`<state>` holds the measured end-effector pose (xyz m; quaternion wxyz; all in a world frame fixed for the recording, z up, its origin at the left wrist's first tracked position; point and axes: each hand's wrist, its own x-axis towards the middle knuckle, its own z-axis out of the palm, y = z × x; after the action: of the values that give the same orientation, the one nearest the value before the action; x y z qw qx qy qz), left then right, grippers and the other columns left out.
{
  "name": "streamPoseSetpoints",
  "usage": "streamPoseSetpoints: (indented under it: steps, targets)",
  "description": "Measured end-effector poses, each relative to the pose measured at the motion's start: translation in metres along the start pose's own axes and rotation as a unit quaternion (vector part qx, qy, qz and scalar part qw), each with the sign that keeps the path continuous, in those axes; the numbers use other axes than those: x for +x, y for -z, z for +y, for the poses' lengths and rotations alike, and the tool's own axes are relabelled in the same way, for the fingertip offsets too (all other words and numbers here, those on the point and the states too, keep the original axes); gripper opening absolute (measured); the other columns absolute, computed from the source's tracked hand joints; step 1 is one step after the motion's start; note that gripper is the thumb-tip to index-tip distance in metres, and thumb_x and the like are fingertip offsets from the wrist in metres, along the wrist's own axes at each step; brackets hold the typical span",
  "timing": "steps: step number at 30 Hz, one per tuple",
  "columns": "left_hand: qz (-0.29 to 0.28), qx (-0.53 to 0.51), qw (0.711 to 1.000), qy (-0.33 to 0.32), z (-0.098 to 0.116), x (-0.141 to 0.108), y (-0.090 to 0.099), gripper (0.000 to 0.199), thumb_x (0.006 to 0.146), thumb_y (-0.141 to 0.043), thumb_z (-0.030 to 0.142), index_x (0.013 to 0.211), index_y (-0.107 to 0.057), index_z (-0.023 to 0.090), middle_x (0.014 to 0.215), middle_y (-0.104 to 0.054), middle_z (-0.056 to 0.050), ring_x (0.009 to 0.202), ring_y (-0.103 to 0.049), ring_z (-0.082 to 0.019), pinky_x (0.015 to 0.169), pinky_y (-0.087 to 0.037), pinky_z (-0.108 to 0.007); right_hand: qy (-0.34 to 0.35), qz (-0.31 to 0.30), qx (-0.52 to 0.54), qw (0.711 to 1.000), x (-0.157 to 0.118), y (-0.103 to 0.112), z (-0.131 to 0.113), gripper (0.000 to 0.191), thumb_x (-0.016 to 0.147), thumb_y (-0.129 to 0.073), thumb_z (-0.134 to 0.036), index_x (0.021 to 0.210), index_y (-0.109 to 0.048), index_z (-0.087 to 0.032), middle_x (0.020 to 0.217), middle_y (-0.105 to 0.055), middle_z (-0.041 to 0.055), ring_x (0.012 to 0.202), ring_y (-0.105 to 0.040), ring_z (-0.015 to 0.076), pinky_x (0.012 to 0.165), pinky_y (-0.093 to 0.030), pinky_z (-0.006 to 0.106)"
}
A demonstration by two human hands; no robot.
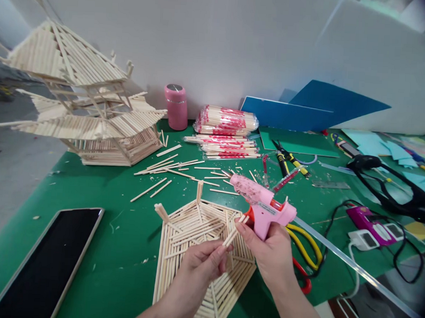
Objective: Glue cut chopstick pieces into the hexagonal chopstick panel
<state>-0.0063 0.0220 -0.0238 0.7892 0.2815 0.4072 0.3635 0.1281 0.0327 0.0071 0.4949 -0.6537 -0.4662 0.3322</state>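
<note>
Your left fingers are closed in a pinch on the lower end of a few short sticks [232, 234], no visible gap; that's your left hand [196, 272]. Your right hand [273, 252] is wrapped on the handle of the pink glue gun [263, 206], thumb tip at the upper end of the same sticks; far-side fingers partly hidden, so can't tell their exact curl. Gun nozzle points up-left, beyond your right fingertips; clear glue rod [353, 262] runs out the back, down to the right. Hexagonal stick panel [169, 266] lies flat under your left fingers, on the green tabletop [122, 258], with stick posts [199, 192] standing at its far edge. Loose sticks [148, 190] are scattered beyond your fingers, wrapped stick bundles [228, 131] and pink tumbler [176, 109] farther back. Tiered stick model [121, 135] is far left of your fingers, phone [50, 259] nearer on that side. Yellow loop handle [312, 260] sits just right of your right hand, pliers [287, 159] beyond it.
</note>
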Motion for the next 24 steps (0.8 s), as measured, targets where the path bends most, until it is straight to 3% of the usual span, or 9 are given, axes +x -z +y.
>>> streamPoseSetpoints:
  steps: [10, 16, 21, 24]
  targets:
    - [0.020, -0.010, 1.000, -0.006, 0.002, -0.002, 0.000, 0.027, 0.071, -0.062, 0.030, 0.052, -0.053, 0.013, 0.051, -0.042, 0.003, 0.051, -0.033, -0.008, 0.048, -0.025, -0.020, -0.017, 0.017, 0.013, 1.000, -0.003, -0.003, 0.004, 0.018, 0.066, -0.067, -0.031, 0.073, -0.060, -0.016, 0.065, -0.060, -0.0001, 0.060, -0.055, 0.0134, 0.060, -0.046, 0.025]
    - [0.053, -0.006, 0.998, -0.022, 0.004, 0.001, 0.005, 0.021, 0.070, -0.063, 0.033, 0.063, -0.062, 0.013, 0.052, -0.042, 0.003, 0.052, -0.034, -0.007, 0.051, -0.028, -0.019, -0.020, 0.045, 0.093, 0.994, -0.002, 0.020, 0.006, 0.018, 0.075, -0.058, -0.036, 0.080, -0.057, -0.018, 0.055, -0.051, -0.0034, 0.048, -0.046, 0.0103, 0.045, -0.040, 0.022]
    - [0.089, 0.002, 0.995, -0.044, 0.009, 0.002, 0.009, 0.021, 0.073, -0.061, 0.033, 0.068, -0.065, 0.013, 0.053, -0.041, 0.003, 0.055, -0.036, -0.008, 0.055, -0.031, -0.020, -0.004, 0.016, -0.083, 0.996, -0.014, 0.053, 0.003, 0.025, 0.076, -0.054, -0.037, 0.087, -0.064, -0.017, 0.062, -0.061, 0.0021, 0.051, -0.053, 0.0139, 0.047, -0.046, 0.022]
    - [0.102, 0.003, 0.993, -0.054, 0.012, 0.002, 0.010, 0.022, 0.073, -0.060, 0.034, 0.071, -0.067, 0.013, 0.054, -0.042, 0.003, 0.055, -0.036, -0.008, 0.053, -0.030, -0.019, 0.064, -0.017, -0.196, 0.978, -0.024, 0.061, 0.004, 0.025, 0.073, -0.056, -0.039, 0.085, -0.067, -0.020, 0.073, -0.069, 0.0055, 0.068, -0.063, 0.0219, 0.058, -0.051, 0.026]
